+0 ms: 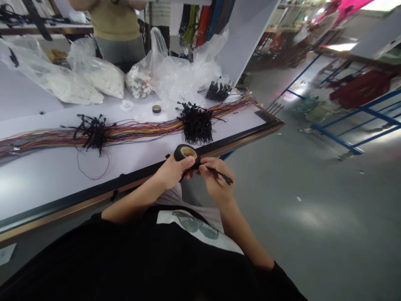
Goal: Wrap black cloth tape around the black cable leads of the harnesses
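My left hand [173, 170] is closed round a roll of black tape [185, 153], held just off the near edge of the white table [46, 175]. My right hand [216, 177] sits beside it, fingers pinched on a thin black taped wire end [223, 176] that sticks out to the right. Both hands touch at the roll. On the table behind lies a long bundle of coloured wires [134, 128] with two black clumps of connectors [196, 123] [91, 131] on it.
Clear plastic bags of white parts [103, 79] stand at the table's back. A small tape roll [156, 109] lies near them. Another person in a yellowish top [115, 21] stands behind the table. Blue metal racks [354, 125] stand on the grey floor at right.
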The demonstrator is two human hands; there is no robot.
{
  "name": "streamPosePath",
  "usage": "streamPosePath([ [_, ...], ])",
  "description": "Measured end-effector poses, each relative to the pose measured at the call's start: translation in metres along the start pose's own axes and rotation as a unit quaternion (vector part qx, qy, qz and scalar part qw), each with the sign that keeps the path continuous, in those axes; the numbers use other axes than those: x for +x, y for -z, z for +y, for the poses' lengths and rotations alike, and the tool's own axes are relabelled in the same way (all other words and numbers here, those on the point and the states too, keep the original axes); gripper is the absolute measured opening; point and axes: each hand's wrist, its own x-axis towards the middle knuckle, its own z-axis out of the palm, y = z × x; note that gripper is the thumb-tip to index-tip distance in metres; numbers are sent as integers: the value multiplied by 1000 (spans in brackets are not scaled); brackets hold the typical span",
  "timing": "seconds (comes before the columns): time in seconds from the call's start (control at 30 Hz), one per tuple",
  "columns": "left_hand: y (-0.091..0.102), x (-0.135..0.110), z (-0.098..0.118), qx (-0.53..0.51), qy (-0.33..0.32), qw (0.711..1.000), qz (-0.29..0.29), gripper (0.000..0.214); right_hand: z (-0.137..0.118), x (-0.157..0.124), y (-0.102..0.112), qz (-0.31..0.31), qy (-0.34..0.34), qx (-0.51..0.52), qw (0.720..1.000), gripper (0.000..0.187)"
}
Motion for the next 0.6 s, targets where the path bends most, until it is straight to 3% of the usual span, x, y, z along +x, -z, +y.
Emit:
streamPosePath([
  [0.07,5,3,1,-59,83,992,-73,50,0,-3,-2,-14,-54,34,998,11],
  [0.13,10,2,3,-73,91,989,-93,48,1,-4,-5,9,-112,82,990,13],
  [0.23,15,-4,10,3,-16,995,-95,50,7,-2,-6,43,-189,159,968,17],
  [0.3,19,-9,18,113,-93,976,-163,64,9,-1,-4,38,-212,156,964,18],
  [0.37,22,-9,24,220,-127,939,-232,64,9,1,1,26,-196,108,974,17],
  [0.43,22,-7,23,287,-125,930,-190,47,5,4,7,6,-143,49,988,15],
  [0.5,18,-4,17,315,-119,938,-77,28,0,5,10,-17,-71,-4,997,12],
  [0.53,16,-3,13,324,-127,937,-29,19,-2,6,11,-21,-42,-25,999,12],
  [0.6,11,-2,6,341,-170,925,12,8,-5,5,9,-26,-24,-47,998,9],
])
